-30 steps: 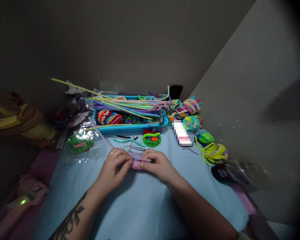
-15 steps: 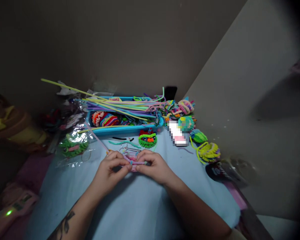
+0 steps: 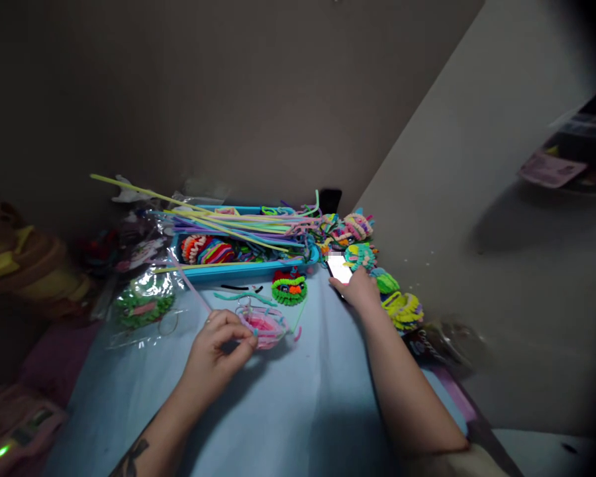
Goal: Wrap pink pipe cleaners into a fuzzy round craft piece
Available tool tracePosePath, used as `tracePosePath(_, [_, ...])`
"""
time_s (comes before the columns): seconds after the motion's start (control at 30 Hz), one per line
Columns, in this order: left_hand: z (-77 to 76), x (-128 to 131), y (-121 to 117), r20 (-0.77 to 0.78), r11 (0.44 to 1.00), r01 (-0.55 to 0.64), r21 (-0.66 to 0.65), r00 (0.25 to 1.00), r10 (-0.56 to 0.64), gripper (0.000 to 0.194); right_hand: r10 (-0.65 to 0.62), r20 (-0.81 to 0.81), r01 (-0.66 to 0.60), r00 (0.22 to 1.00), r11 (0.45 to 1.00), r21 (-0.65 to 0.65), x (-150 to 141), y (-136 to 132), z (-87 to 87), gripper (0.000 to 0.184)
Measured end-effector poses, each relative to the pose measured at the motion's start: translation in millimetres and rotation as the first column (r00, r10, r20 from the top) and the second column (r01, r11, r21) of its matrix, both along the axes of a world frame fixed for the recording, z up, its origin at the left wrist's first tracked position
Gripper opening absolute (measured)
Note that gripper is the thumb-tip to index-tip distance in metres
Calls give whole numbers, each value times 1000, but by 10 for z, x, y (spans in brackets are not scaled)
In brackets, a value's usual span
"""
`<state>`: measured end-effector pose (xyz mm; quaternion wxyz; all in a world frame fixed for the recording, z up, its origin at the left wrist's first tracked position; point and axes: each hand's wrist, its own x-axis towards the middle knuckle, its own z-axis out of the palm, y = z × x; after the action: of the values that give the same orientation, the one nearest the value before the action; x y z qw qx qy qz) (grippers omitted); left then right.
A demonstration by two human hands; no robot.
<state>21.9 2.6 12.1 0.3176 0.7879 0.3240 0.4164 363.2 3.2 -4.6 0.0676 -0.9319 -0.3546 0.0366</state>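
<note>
My left hand [image 3: 221, 348] pinches the near left edge of a pink and lilac pipe-cleaner basket shape [image 3: 269, 326], raised a little above the blue cloth. A long lilac pipe cleaner [image 3: 195, 289] sticks up beyond the left fingers. Over to the right, my right hand [image 3: 361, 291] is closed around the lower part of a phone [image 3: 338, 268] with a bright screen. Its thumb lies at the phone's left side; the other fingers are partly hidden. A green pipe-cleaner face ornament [image 3: 289, 289] lies between the two hands.
A blue tray [image 3: 248, 270] full of pipe cleaners stands behind my hands. Yellow pipe-cleaner coils [image 3: 403, 311] and a clear cup [image 3: 451, 341] are at the right. A bagged green piece [image 3: 144, 308] lies left. Scissors [image 3: 244, 303] sit partly hidden behind the basket shape.
My right hand has let go of the pink basket shape and moved right and away from me onto the phone. My left hand still holds the shape. The view has shifted slightly.
</note>
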Motion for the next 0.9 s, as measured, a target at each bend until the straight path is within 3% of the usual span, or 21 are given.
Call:
tracePosePath(0.17, [-12, -1, -1, 11, 1000, -16, -6, 1000, 16, 13, -51, -40, 47, 998, 994, -100, 79, 192, -66, 95])
tracePosePath(0.4, [3, 0, -1, 51, 999, -25, -26, 998, 26, 14, -84, -51, 83, 995, 996, -15, 152, 320, -160, 121])
tracePosePath(0.73, [-18, -1, -8, 50, 998, -37, -50, 998, 40, 13, -86, -26, 86, 996, 996, 6, 183, 353, -223, 112])
tracePosePath(0.9, [-10, 2, -13, 52, 995, -84, -61, 995, 88, 14, -55, -84, 56, 995, 998, 10, 152, 268, -64, 107])
